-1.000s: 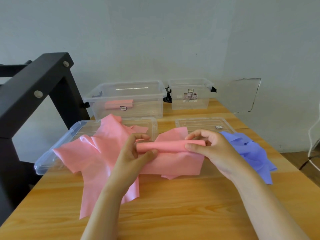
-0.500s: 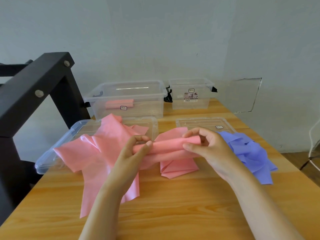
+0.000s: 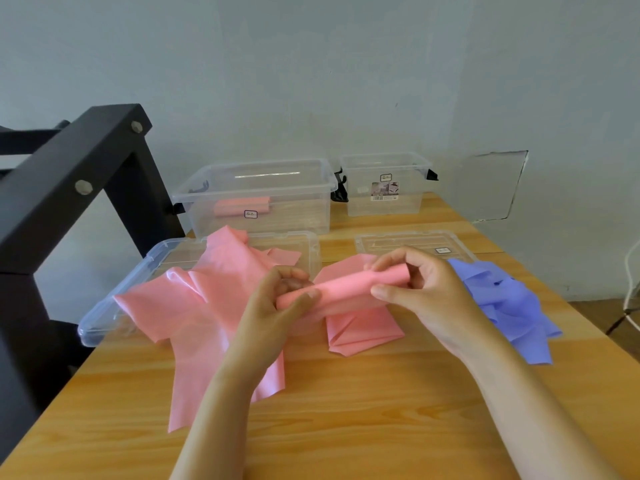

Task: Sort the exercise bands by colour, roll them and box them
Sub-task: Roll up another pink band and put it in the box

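A pink band (image 3: 346, 287), partly rolled into a tube, is held above the wooden table (image 3: 346, 410). My left hand (image 3: 277, 306) pinches its left end and my right hand (image 3: 415, 285) grips its right end. The band's loose tail (image 3: 363, 330) hangs down onto the table. More pink bands (image 3: 207, 299) lie in a heap on the left. Purple bands (image 3: 509, 303) lie piled at the right. At the back, a large clear box (image 3: 256, 199) holds one rolled pink band (image 3: 239, 206); a smaller clear box (image 3: 384, 185) stands beside it.
Two clear lids lie flat: one (image 3: 114, 306) under the pink heap, one (image 3: 412, 242) behind my right hand. A black metal frame (image 3: 69, 188) rises at the table's left edge. A white cable (image 3: 632, 282) hangs at the far right.
The rolled part has been lifted and tilted, right end higher. The loose tail has shortened and folded on the table as more band wound onto the roll.
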Demonstrator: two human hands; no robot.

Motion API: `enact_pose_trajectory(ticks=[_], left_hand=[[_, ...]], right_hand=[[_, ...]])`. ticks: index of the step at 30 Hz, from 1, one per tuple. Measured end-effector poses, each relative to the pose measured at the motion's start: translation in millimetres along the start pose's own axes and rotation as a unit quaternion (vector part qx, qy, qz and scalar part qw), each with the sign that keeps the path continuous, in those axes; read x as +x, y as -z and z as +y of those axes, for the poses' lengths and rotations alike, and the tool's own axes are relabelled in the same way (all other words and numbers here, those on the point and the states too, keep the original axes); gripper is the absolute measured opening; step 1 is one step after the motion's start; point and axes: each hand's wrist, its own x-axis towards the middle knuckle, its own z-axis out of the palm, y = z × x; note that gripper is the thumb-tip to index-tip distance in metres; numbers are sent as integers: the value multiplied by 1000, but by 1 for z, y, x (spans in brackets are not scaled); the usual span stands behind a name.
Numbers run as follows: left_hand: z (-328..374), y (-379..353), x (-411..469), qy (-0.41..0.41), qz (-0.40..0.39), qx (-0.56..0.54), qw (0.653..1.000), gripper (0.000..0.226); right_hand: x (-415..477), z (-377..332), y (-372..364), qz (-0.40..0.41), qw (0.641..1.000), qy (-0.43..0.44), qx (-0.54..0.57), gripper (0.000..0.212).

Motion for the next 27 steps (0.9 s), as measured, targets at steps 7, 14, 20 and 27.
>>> enact_pose_trajectory(ticks=[7,14,20,27], left_hand=[[13,1,-4,-44,32,-125,991,35],[2,2,-2,7,22,15,1000,50],[5,3,-2,-12,7,-39,999,42],[3,0,-2,-32,18,-14,999,43]], right_hand=[[0,2,1,-10,999,-47,-7,15],[1,-3,0,29,999,3,40,25],[2,-1,2,6,993,-65,94,29],[3,1,3,17,993,-44,104,18]])
